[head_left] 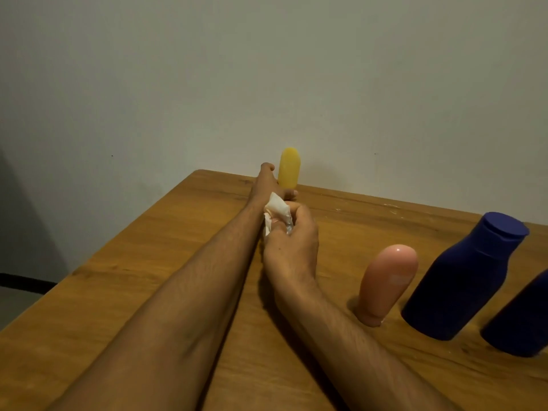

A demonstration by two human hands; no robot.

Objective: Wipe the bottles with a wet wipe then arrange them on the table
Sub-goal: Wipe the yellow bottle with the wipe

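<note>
A yellow bottle (289, 167) stands upright at the table's far edge, close to the wall. My left hand (268, 185) reaches out to it and grips its lower part, thumb on the left and fingertips showing at its base. Just behind that hand, my right hand (292, 241) holds a crumpled white wet wipe (277, 211) against my left wrist. On the right stand a pink bottle (388, 280), a dark blue bottle (462, 277) and a second dark blue bottle (522, 324), which is cut off by the frame edge.
The wooden table (148, 292) butts against a plain wall (267, 69) at the back. Its left edge runs diagonally, with floor below it. My forearms cross the middle of the table.
</note>
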